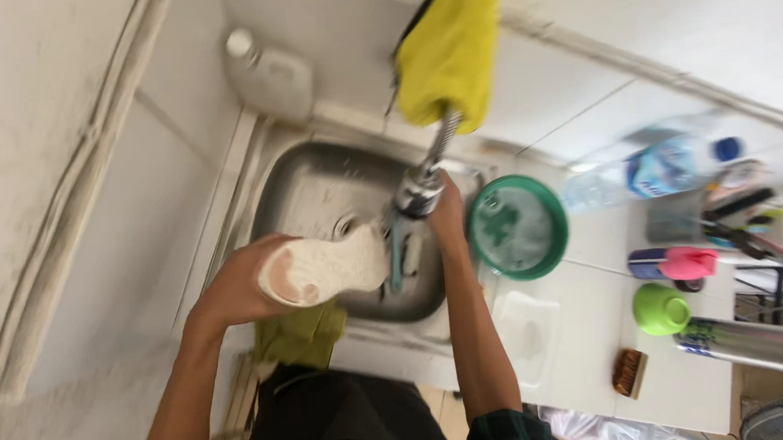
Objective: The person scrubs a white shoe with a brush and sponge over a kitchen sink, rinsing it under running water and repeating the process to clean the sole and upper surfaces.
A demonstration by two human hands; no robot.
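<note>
Person's body, head-cam view

Both forearms bare; left hand [230, 293] at 9 o'clock, right hand [448, 215] nr centre, no gloves/rings seen. Dark green plaid sleeve [511, 436] at 6 o'clock on rt upper arm; black garment [333, 425] below.

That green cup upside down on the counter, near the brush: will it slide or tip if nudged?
The green cup sits mouth-down, so it probably won't tip. It looks like light plastic, and the white counter is smooth, so a nudge would likely slide it.

1 head-worn view, looking steeply down, close over a steel sink [314, 184] and white counter [595, 325]
</note>
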